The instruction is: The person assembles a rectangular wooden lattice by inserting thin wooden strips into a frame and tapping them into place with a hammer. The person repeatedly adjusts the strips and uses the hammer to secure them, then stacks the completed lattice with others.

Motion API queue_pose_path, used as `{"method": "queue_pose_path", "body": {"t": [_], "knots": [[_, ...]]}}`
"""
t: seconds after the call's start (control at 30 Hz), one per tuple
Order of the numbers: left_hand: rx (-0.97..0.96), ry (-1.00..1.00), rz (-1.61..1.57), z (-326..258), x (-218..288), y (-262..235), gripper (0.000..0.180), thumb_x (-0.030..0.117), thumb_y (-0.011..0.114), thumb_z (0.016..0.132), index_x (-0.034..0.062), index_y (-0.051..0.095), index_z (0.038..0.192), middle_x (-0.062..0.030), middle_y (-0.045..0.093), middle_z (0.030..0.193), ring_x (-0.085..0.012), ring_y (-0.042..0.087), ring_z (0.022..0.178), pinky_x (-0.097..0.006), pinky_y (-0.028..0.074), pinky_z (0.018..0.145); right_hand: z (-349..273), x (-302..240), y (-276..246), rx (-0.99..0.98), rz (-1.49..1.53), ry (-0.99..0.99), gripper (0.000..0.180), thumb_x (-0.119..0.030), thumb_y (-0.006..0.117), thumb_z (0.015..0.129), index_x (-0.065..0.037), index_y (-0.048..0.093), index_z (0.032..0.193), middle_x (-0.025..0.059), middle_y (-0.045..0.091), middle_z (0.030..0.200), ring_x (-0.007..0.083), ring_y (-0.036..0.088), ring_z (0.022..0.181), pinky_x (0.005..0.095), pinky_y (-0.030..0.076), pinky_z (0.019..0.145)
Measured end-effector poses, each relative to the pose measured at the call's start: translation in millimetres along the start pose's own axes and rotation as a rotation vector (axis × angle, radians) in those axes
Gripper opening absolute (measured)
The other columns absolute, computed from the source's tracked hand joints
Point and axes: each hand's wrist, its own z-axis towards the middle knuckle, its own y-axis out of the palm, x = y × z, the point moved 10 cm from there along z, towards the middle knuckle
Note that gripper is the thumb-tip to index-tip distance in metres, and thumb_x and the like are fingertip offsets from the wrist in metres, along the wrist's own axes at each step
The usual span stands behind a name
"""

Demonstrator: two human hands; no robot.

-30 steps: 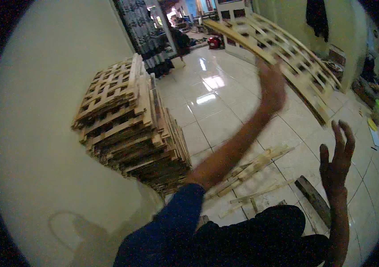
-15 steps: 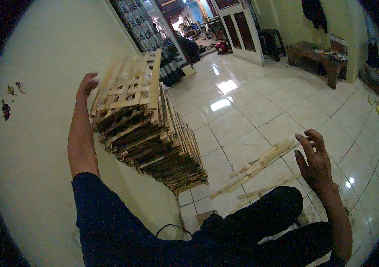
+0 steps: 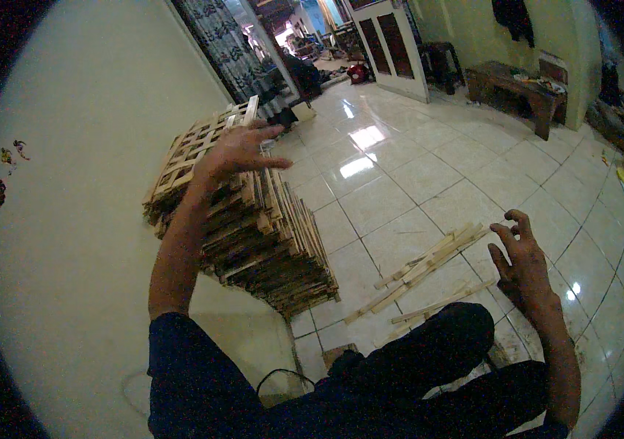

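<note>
A tall stack of wooden lattice panels (image 3: 275, 241) stands against the wall on the left. Over its near upper part reaches my left hand (image 3: 242, 154), fingers spread and holding nothing; it hides part of the top lattice panel (image 3: 189, 150). Whether the hand touches the stack I cannot tell. On the right, my right hand (image 3: 520, 256) hangs above the floor, its fingers curved and apart with nothing between them. Close to its fingertips lies a loose bundle of thin wooden strips (image 3: 429, 267). A few more strips (image 3: 447, 301) lie nearer my knee.
White tiles cover the floor (image 3: 385, 212). A low wooden bench (image 3: 513, 88) and a dark stool (image 3: 441, 64) stand at the far right, beside an open door (image 3: 392, 47). A patterned curtain (image 3: 224, 51) hangs behind the stack. A small wooden block (image 3: 337, 354) lies near my legs.
My left hand has moved from the stack's left side rightward across it. The top panel, blurred and tilted before, now lies flatter on the stack. My right hand has barely moved.
</note>
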Motion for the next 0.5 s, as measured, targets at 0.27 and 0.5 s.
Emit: {"method": "queue_pose_path", "body": {"t": [0.27,0.5], "knots": [[0.229,-0.141,0.317,-5.3,-93.1,-14.0,0.024,0.019,0.055,0.084,0.0094,0.069,0.1,-0.0207,0.065,0.087,-0.0383,0.063,0.082,-0.048,0.05,0.073,-1.7,14.2,26.0,-0.13,0.035,0.052,0.027,-0.014,0.064,0.085,-0.006,0.057,0.11,0.0143,0.043,0.125,0.0277,0.061,0.088,0.0386,0.054,0.073],[0.029,-0.094,-0.009,-23.2,-84.6,6.0,0.066,0.059,0.055,0.082,0.0046,0.06,0.119,-0.0224,0.062,0.112,-0.0358,0.059,0.105,-0.044,0.044,0.092,-3.1,16.0,32.1,-0.151,0.016,0.031,0.025,-0.015,0.063,0.086,-0.006,0.057,0.109,0.0136,0.043,0.121,0.0274,0.061,0.082,0.0399,0.053,0.072]]}}
